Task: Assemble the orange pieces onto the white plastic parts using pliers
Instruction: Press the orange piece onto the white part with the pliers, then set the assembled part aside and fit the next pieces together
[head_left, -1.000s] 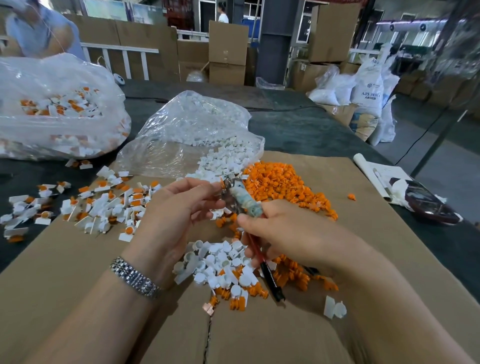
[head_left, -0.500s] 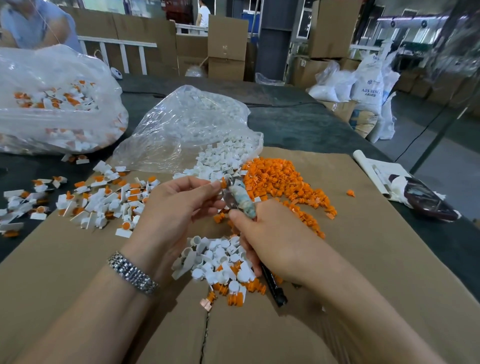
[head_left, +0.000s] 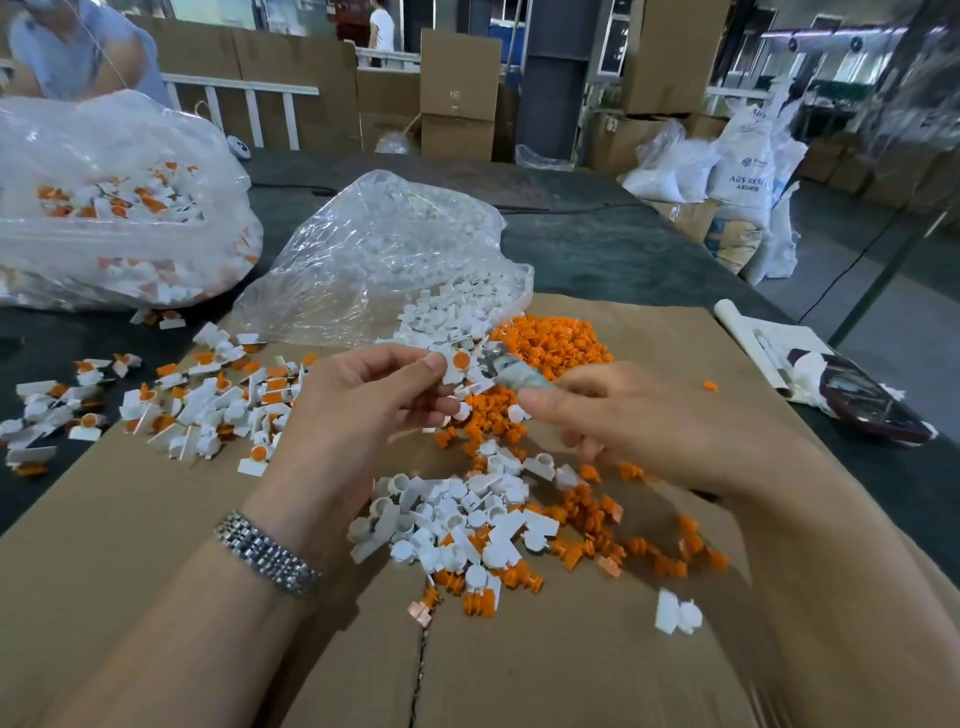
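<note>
At frame centre my left hand (head_left: 358, 400) pinches a white plastic part with orange insert (head_left: 457, 364); my right hand (head_left: 623, 415) grips the metal pliers (head_left: 506, 366), handles hidden.

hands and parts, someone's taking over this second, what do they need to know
Left hand pinches a white part with an orange piece seated. Right hand grips the pliers, tip at that part.
Loose white parts lie near, orange pieces behind them, on cardboard.
Done: finished pile at left.
Left: plenty unassembled.
</note>
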